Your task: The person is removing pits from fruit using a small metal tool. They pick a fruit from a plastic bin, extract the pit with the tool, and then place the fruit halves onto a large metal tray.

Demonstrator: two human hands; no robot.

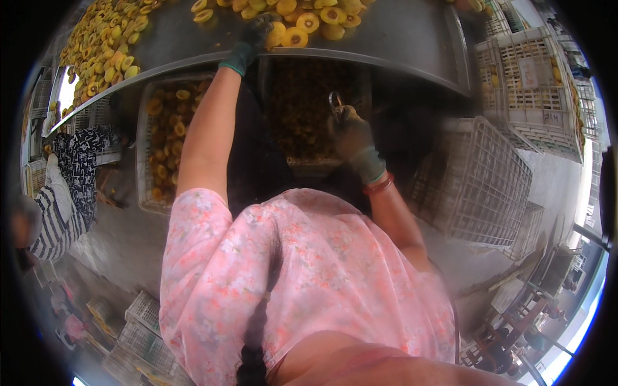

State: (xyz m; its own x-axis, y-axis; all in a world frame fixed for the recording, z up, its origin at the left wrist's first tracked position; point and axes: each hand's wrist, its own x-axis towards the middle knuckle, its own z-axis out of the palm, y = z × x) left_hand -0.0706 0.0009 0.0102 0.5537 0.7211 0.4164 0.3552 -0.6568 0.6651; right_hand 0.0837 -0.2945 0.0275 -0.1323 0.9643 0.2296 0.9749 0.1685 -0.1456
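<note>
My left hand (251,41), in a dark glove with a green cuff, reaches over the metal table's front edge. Its fingers are beside or touching a yellow peach half (275,34); whether they grip it is not clear. Around it lie more halved peaches (333,15), several showing brown centres. Lower down, in front of my body, my right hand (348,130) wears a soiled glove and is closed around a small tool with a metal loop (334,100) pointing up. Beneath that hand sits a shadowed crate (314,161) full of small pieces, too dark to identify.
A steel table (396,36) spans the front, with a large heap of peach halves (113,48) at left. A crate of halves (141,144) stands below my left arm. White plastic crates (487,178) stack at right. Another person (63,207) works at far left.
</note>
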